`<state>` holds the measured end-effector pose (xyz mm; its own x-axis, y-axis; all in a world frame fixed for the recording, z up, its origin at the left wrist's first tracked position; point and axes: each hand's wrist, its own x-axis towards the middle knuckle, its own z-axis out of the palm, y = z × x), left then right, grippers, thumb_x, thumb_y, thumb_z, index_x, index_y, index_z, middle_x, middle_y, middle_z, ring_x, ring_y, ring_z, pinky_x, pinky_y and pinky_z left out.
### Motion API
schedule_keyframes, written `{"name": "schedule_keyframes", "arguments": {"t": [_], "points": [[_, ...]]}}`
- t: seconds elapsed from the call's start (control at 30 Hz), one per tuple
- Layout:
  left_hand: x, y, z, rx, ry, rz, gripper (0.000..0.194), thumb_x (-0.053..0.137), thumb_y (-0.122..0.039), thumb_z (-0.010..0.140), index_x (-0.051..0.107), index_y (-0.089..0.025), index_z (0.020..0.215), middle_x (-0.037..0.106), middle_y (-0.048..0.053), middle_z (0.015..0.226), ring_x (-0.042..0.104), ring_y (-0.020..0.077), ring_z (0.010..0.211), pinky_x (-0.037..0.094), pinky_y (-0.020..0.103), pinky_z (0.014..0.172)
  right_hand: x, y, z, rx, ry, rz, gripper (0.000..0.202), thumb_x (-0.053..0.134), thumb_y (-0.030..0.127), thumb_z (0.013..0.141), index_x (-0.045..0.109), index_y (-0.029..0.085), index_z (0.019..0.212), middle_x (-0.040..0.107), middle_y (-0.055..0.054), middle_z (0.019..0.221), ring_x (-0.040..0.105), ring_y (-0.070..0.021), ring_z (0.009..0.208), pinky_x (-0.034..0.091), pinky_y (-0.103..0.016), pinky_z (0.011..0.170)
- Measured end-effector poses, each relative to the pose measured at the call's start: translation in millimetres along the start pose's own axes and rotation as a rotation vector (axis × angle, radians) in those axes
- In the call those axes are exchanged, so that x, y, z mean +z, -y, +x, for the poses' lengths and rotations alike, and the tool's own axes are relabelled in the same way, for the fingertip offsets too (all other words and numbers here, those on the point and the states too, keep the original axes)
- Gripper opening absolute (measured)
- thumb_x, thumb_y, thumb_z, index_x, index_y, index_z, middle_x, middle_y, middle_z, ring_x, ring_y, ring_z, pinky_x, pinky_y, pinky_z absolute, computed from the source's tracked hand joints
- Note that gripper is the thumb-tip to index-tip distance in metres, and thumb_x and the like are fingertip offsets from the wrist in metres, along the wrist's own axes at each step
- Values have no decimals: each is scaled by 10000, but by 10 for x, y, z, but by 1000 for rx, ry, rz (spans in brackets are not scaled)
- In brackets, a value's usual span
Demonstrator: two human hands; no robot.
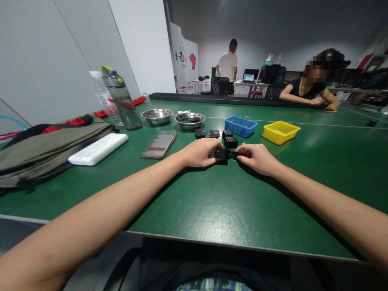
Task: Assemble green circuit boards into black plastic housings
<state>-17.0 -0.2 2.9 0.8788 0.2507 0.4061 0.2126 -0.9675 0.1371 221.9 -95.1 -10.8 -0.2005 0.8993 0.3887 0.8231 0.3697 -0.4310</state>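
Note:
My left hand [202, 152] grips a small black box-shaped part [222, 153] just above the green table [194, 202]. Close against its right side, a thin dark piece [235, 155] is pinched between the fingertips of my right hand [257, 158]. Whether the two pieces are joined cannot be made out. Behind my hands are several more black box parts: one at the left [200, 133], one in the middle [214, 133] and a cluster at the right [230, 141].
Beyond the parts stand two steel bowls [157, 117], the nearer-right one [189, 126] holding dark pieces, a blue tray [241, 131] and a yellow tray [280, 138]. A phone [159, 146], white power bank [98, 149], bottle [124, 105] and bag [54, 147] lie left. A person [312, 89] sits across.

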Motion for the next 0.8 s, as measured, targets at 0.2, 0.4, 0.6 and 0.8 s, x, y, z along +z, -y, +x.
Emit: {"name": "schedule_keyframes", "arguments": {"t": [0.2, 0.4, 0.6, 0.8], "points": [[1, 5, -3, 6, -2, 2, 283, 654, -210, 808, 608, -152, 1081, 699, 66, 951, 667, 199, 833, 513, 304, 745, -3, 3, -1, -7, 4, -3, 156, 619, 219, 817, 752, 172, 884, 695, -11, 687, 573, -146, 597, 432, -267, 623], [0, 6, -6, 4, -1, 3, 274, 651, -220, 816, 606, -158, 1079, 699, 66, 954, 667, 198, 830, 513, 304, 739, 3, -5, 2, -17, 1, -7, 151, 618, 222, 819, 751, 181, 877, 684, -6, 675, 565, -144, 586, 432, -269, 617], [2, 9, -5, 9, -5, -6, 274, 647, -219, 814, 609, -154, 1077, 697, 65, 946, 668, 198, 828, 514, 306, 736, -2, 1, 1, -10, 13, -11, 133, 616, 230, 822, 734, 180, 855, 658, 1, 656, 552, -143, 579, 412, -268, 609], [5, 3, -2, -1, -7, -10, 276, 651, -224, 805, 617, -151, 1069, 702, 69, 949, 667, 196, 815, 517, 309, 732, -4, -16, 3, -41, -13, -54, 54, 618, 152, 767, 658, 188, 759, 595, 21, 640, 510, -129, 572, 380, -255, 608]]}}
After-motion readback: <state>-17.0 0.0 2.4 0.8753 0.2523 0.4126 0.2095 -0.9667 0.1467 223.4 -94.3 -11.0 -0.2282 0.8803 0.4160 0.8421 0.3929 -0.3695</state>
